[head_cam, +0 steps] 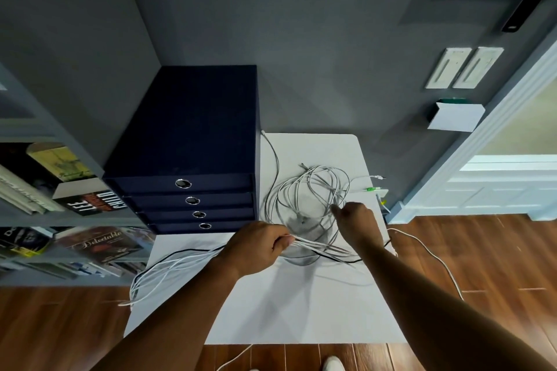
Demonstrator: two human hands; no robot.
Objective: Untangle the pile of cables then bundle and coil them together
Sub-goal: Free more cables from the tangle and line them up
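Both hands gripping cables, mid-frame.
Left hand clenches a white cable bundle; right hand pinches the loops on the table.

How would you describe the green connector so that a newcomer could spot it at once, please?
Start at the white table beside the dark blue drawer unit and go to its far right edge. Just beyond the right hand, which pinches the tangled cable loops, lies the green connector. It is the only bright green piece among white cables.
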